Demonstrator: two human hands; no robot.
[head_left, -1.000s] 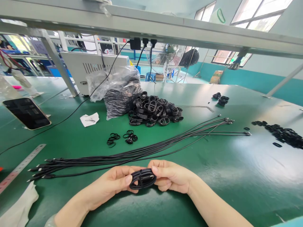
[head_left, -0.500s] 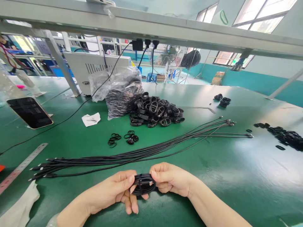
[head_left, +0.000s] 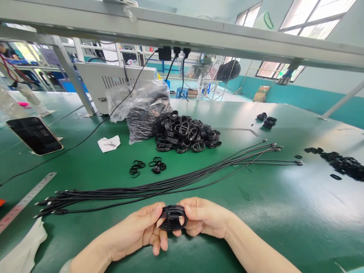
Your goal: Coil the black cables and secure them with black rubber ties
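Note:
Between my left hand (head_left: pixel 133 229) and my right hand (head_left: pixel 204 218) I hold a coiled black cable (head_left: pixel 172 218), pinched from both sides just above the green table (head_left: pixel 284 201). A metal plug tip lies along the coil, partly hidden by my fingers. Just beyond my hands, a long bundle of loose black cables (head_left: pixel 170 185) stretches across the table. Behind it sit two small clusters of thin black rings (head_left: pixel 137 168) and a heap of coiled black cables (head_left: pixel 186 134). A clear plastic bag (head_left: pixel 146 113) stuffed with more black coils leans at the heap's left.
A steel ruler (head_left: pixel 25 201) and a white cloth (head_left: pixel 22 250) lie at the left, with a phone (head_left: pixel 34 134) further back. Scattered black pieces (head_left: pixel 341 165) lie at the right. A white paper scrap (head_left: pixel 109 143) and a black power cord lie behind. An overhead shelf frame crosses above.
The coil has shifted slightly right and turned a little between my hands. My left fingers now curl beneath it, and both hands sit a little lower in view.

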